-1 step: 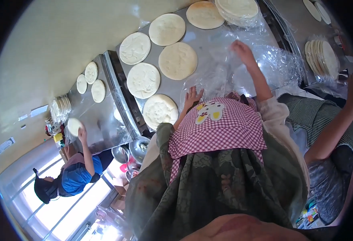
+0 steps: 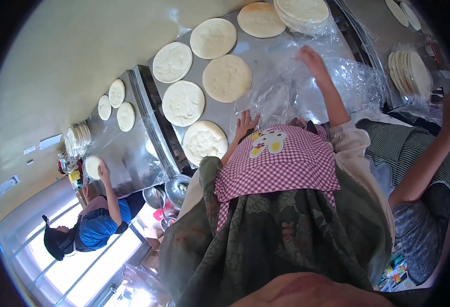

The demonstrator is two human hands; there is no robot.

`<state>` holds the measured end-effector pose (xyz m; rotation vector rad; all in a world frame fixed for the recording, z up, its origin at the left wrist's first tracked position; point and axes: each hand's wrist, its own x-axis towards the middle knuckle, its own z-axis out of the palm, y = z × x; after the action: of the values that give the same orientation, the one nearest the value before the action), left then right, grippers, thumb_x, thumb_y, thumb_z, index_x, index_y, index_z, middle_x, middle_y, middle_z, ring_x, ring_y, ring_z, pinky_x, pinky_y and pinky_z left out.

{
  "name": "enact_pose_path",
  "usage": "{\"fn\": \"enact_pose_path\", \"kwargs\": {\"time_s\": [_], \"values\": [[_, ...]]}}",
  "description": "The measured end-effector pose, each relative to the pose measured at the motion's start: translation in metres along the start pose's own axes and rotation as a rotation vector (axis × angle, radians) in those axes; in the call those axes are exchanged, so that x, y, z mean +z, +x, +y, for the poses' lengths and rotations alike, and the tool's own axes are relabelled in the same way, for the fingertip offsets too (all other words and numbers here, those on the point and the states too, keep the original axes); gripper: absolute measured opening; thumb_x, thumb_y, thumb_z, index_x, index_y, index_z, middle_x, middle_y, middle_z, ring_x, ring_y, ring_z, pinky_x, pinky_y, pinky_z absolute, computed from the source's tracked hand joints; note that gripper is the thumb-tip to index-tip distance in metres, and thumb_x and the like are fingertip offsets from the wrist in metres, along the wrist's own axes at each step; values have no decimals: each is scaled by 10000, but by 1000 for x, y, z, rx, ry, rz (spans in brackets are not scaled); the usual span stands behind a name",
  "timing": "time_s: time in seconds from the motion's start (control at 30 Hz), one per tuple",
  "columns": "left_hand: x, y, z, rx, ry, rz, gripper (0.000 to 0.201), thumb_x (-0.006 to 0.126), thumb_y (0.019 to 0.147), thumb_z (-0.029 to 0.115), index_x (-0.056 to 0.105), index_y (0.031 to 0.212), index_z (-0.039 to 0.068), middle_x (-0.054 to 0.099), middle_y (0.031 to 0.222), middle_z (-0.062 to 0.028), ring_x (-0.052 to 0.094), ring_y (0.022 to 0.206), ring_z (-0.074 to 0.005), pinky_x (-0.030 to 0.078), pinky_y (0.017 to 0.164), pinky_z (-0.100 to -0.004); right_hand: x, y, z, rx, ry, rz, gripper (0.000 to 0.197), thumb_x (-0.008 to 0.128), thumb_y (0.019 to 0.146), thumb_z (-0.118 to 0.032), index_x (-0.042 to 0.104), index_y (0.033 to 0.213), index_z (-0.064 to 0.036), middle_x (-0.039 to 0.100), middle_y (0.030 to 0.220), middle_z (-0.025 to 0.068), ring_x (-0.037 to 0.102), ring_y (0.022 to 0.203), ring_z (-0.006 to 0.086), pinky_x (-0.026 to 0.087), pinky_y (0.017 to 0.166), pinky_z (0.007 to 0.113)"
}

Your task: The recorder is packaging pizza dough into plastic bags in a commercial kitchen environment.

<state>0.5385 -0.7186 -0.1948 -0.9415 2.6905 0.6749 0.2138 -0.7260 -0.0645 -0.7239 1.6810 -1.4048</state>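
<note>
My left hand (image 2: 246, 123) lies with fingers spread at the near table edge, on clear plastic film (image 2: 281, 97). Farther right and higher, my right hand (image 2: 312, 61) is over the same crinkled film, its bent fingers apparently pinching it; they are slightly blurred. Left of the film is a browned flatbread round (image 2: 227, 78). Paler rounds lie beyond and to the left, including one dough-coloured round (image 2: 204, 142) close to my left hand. A stack of flatbreads (image 2: 303, 11) sits on plastic at the far right of the metal table (image 2: 258, 51).
On the left, a co-worker in blue (image 2: 98, 225) holds a flatbread (image 2: 93, 168) over another metal table (image 2: 127, 153). Metal bowls (image 2: 178, 190) stand between us. At right are another person's arm (image 2: 424, 163) and a bagged flatbread stack (image 2: 410, 74).
My right hand has shifted slightly right and toward me, and the film beside it is creased differently. My left hand stays put. The left co-worker's flatbread has tilted and moved slightly.
</note>
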Motion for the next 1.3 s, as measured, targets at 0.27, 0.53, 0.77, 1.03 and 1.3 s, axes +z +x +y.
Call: {"fn": "enact_pose_path", "kwargs": {"time_s": [0.27,0.53,0.77,1.03,1.3], "values": [[-8,9,6,15,30,-59,612,422,778,477,245,1322,260,72,1390,-196,172,1257,-381,224,923,-576,-66,13,-119,-63,479,-133,250,490,818,-308,523,923,-83,510,1129,194,551,956,294,472,735,333],[-48,38,-46,135,-892,-4,516,429,856,371,300,1306,154,214,1367,-142,351,1183,-326,329,928,-421,-6,12,-77,150,576,-447,310,507,791,-369,523,941,-98,530,1092,184,544,953,305,483,761,375],[-143,19,-6,89,-1511,215,484,465,865,323,386,1230,15,480,1172,-130,513,1013,-229,437,827,-325,52,13,26,433,529,-632,320,395,863,-366,483,1003,-91,489,1156,192,520,1003,310,459,770,434],[-152,-3,-6,-315,-1792,594,468,410,884,333,373,1232,23,575,960,-205,584,852,-279,468,736,-335,66,120,101,571,608,281,426,620,737,-330,479,1010,-35,524,830,74,536,727,240,473,689,427],[-146,-13,-21,-264,-1892,787,521,324,902,387,309,1260,9,568,936,-250,583,845,-278,441,817,-377,76,173,102,654,761,526,423,687,683,-287,479,938,-21,466,768,96,489,644,195,432,529,370]]}}
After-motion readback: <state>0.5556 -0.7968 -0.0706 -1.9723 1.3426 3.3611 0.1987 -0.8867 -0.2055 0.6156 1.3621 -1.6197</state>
